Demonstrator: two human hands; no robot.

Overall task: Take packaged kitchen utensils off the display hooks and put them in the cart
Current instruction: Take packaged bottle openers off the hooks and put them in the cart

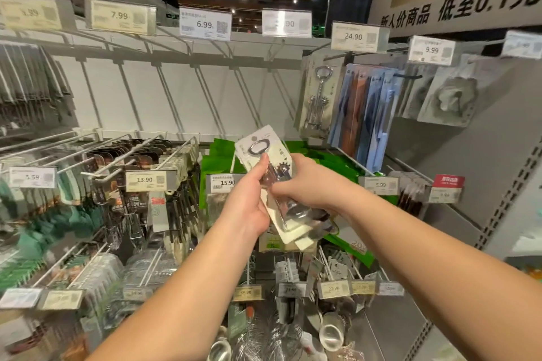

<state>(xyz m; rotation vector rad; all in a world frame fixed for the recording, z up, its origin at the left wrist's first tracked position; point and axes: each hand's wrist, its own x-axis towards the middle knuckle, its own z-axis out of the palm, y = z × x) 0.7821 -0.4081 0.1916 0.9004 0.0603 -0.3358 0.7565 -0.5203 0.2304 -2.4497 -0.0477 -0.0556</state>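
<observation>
A stack of packaged corkscrews (265, 145) on cream backing cards is held in front of the shelf at mid-height, tilted to the left. My left hand (247, 199) grips the stack from the left, thumb on the front. From the right, my right hand (305, 182) grips the same packs with its fingers curled over the clear plastic. More of the same corkscrew packs (318, 97) hang on a hook at the upper right under the 24.90 tag. No cart is in view.
Several bare hooks (205, 88) stick out of the white back panel in the upper row. Blue and orange packs (366, 114) and grey packs (448, 97) hang at the right. Green bags (218, 155), dark packaged tools (132, 161) and price tags (224, 183) fill the lower rows.
</observation>
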